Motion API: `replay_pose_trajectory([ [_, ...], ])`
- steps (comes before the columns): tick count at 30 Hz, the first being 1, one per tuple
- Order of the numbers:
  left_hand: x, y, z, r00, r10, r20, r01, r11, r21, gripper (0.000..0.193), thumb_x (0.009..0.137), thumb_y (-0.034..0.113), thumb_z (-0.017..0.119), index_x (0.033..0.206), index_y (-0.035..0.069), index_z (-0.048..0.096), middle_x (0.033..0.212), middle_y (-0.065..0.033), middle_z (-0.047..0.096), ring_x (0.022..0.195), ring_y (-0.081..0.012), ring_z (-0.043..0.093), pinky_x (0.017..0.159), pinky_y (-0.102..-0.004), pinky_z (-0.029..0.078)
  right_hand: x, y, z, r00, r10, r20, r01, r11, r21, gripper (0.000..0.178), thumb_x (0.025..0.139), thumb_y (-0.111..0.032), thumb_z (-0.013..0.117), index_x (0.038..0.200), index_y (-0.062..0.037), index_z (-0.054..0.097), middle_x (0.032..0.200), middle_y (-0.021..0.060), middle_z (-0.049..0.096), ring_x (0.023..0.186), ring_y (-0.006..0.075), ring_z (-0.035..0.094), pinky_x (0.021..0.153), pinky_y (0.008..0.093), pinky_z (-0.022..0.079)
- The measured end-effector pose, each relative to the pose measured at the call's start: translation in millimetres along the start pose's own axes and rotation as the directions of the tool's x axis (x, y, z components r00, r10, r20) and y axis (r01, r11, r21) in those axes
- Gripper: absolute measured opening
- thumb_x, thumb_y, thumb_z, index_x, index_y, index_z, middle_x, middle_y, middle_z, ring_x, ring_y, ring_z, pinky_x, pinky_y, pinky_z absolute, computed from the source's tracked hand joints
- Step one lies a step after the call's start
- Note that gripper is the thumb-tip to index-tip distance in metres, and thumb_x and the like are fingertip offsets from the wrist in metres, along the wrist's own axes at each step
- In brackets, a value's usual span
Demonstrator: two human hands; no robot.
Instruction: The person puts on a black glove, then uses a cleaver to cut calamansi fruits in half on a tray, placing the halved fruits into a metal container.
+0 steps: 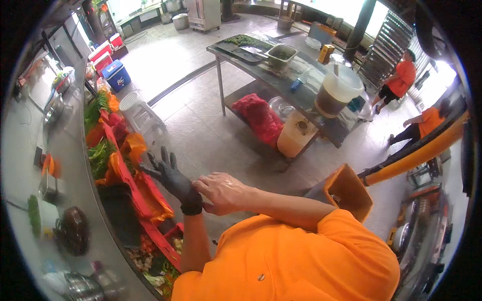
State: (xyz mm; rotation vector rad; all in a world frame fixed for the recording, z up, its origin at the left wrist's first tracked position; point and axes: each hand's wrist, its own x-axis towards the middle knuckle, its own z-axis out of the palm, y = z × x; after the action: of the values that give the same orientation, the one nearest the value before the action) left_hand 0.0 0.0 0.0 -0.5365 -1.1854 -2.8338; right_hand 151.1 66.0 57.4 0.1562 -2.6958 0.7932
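Clock taken from view centre. Left hand point(168, 173) at 8 o'clock, fingers spread wide, wearing the black glove point(182, 190); right hand point(224, 191), bare, just left of centre toward 7, fingertips closed on the glove's wrist end. Edges: counter point(103, 220) edge runs down the left side, 10 to 7 o'clock; red crates point(131, 186) lined up right beside it, leafy greens point(102, 155) and orange bags point(134, 146) in and over them. Gloved fingers overlap the crates in view, contact can't be told. Room for the arms: tiled floor point(193, 118) stretches from the hands up to 11 and across toward the table point(226, 52), 12 to 3, its near corner at 3. Orange bin point(351, 190) at 4, near the right elbow. White stool point(138, 106) at 10, beside the crates. On the table: greens pile point(245, 41), metal pan point(281, 53), translucent bucket point(337, 90) with brown liquid at 2. Lower shelf: red sack point(259, 119) at 1, whitish container point(296, 135) next to it. Back of room: blue cooler point(116, 75) at 10, two people in orange tops, one point(403, 75) at 2, other point(429, 123) nearer 3.
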Motion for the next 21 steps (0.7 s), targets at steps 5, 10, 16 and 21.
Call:
replay_pose_trajectory([
  [5, 63.6, -39.9, 6.5, 1.0, -0.025, -0.007, 0.026, 0.975, 0.22, 0.072, 0.101, 0.017, 0.05, 0.158, 0.011, 0.005, 0.158, -0.0151, 0.026, 0.137, -0.0346, 0.043, 0.112, -0.0491, 0.037, 55.5, 48.7, -4.9, 0.986, 0.025, 0.166, -0.027, 1.0, 0.011, 0.039, 0.081, -0.027, 0.071, 0.107, -0.0014, 0.059, 0.095, 0.0153, 0.065, 0.092, 0.0352, 0.064, 0.086, 0.0454, 0.049],
  [10, 132.9, -88.8, 49.5, 0.989, 0.062, 0.138, -0.111, 0.915, 0.387, 0.06, 0.097, 0.018, 0.054, 0.151, 0.004, 0.032, 0.139, -0.0158, 0.051, 0.119, -0.0256, 0.056, 0.102, -0.0398, 0.045, 118.1, 136.9, 3.6, 0.988, -0.153, 0.011, 0.153, 0.988, -0.005, 0.024, 0.083, -0.025, 0.065, 0.092, -0.0036, 0.06, 0.084, 0.0141, 0.065, 0.08, 0.037, 0.065, 0.076, 0.0465, 0.051],
  [16, 210.4, -144.7, 88.5, 0.977, -0.069, 0.202, -0.044, 0.859, 0.51, 0.053, 0.096, 0.014, 0.055, 0.146, 0.001, 0.039, 0.131, -0.0152, 0.056, 0.11, -0.024, 0.06, 0.095, -0.0385, 0.048, 191.7, 217.4, -26.0, 0.967, -0.255, -0.008, 0.256, 0.965, 0.053, 0.019, 0.081, -0.023, 0.065, 0.083, -0.0047, 0.061, 0.075, 0.0137, 0.064, 0.073, 0.037, 0.064, 0.071, 0.0467, 0.051],
  [21, 220.4, -200.6, 59.6, 0.955, -0.294, 0.032, 0.215, 0.766, 0.606, 0.048, 0.096, 0.011, 0.055, 0.141, -0.001, 0.045, 0.124, -0.0148, 0.061, 0.102, -0.0227, 0.062, 0.09, -0.0374, 0.051, 212.8, 280.2, -36.1, 0.966, -0.225, 0.13, 0.2, 0.963, 0.181, 0.016, 0.08, -0.021, 0.064, 0.083, -0.0056, 0.062, 0.076, 0.013, 0.065, 0.073, 0.0383, 0.065, 0.07, 0.0474, 0.05],
])
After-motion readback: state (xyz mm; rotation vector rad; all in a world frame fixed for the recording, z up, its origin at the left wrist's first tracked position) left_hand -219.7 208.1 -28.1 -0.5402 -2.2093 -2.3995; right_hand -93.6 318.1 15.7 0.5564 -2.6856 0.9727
